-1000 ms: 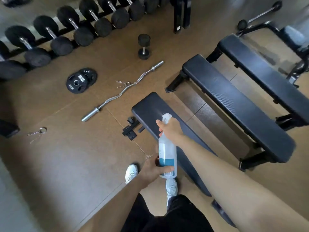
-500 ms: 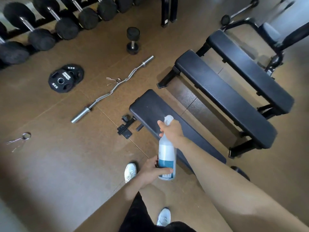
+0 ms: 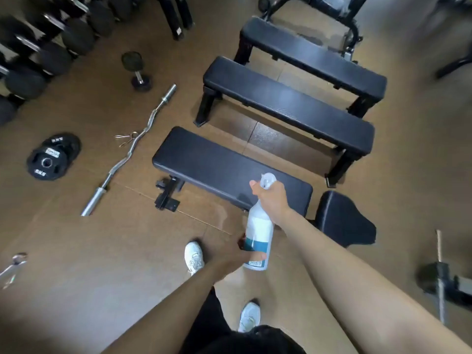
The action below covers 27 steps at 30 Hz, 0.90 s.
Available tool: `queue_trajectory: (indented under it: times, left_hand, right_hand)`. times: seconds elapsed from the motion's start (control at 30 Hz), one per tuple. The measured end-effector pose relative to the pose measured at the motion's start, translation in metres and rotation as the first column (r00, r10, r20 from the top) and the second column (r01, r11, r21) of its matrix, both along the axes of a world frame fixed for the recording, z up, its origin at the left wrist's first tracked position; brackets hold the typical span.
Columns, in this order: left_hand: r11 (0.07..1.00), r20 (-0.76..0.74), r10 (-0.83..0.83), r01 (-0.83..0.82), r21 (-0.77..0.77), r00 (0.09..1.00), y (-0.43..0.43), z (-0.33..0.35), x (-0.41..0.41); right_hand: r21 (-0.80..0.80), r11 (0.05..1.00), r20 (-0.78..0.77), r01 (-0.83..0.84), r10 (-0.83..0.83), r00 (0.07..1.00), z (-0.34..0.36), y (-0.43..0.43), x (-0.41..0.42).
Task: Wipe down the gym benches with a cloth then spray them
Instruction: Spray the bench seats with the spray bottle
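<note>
While you steady the spray bottle (image 3: 259, 231) with both hands, its nozzle hangs over the near bench (image 3: 217, 164).
Fingers of your right hand (image 3: 272, 200) curl round the neck by the trigger and your left hand (image 3: 229, 261) grips the base, probably to aim the head at the pad's right end. Against a second ago the grip is unchanged, but the view has swung right: a separate seat pad (image 3: 342, 218) now shows, and the dumbbell rack (image 3: 51, 47) sits far left.
</note>
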<state>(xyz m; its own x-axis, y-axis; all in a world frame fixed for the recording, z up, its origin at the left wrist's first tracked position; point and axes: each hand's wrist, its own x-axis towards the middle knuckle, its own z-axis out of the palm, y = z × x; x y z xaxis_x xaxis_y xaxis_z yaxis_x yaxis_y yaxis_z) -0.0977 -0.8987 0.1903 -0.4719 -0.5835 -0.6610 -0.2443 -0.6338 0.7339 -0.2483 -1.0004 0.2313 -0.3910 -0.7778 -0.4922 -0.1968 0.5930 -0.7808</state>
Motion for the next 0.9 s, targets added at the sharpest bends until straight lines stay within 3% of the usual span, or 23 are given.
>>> queue_trajectory:
  times: [0.27,0.37,0.5,0.6,0.77,0.9]
  left_hand:
    - [0.935,0.234,-0.299,0.334,-0.124,0.925,0.092,-0.021,-0.102]
    - [0.933,0.169,-0.323,0.343,-0.107,0.931,0.124,0.006,-0.139]
    - [0.904,0.079,-0.404,0.411,-0.121,0.911,0.159,0.020,-0.184]
    - [0.870,0.091,-0.464,0.473,-0.136,0.881,0.184,0.028,-0.216]
    - [0.771,0.083,-0.603,0.606,-0.198,0.794,0.210,0.038,-0.265]
    - [0.722,0.079,-0.663,0.663,-0.197,0.745,0.220,0.042,-0.281]
  right_hand:
    - [0.029,0.979,0.026,0.201,-0.202,0.979,0.006,0.136,-0.129]
    - [0.056,0.945,-0.043,0.324,-0.321,0.946,0.008,0.180,-0.168]
    - [0.031,0.898,-0.004,0.439,-0.439,0.898,0.012,0.240,-0.217]
    - [-0.009,0.866,0.044,0.500,-0.499,0.866,0.018,0.277,-0.253]
    - [-0.036,0.757,-0.011,0.653,-0.653,0.757,0.029,0.329,-0.296]
    - [-0.050,0.752,0.024,0.658,-0.658,0.753,0.036,0.349,-0.312]
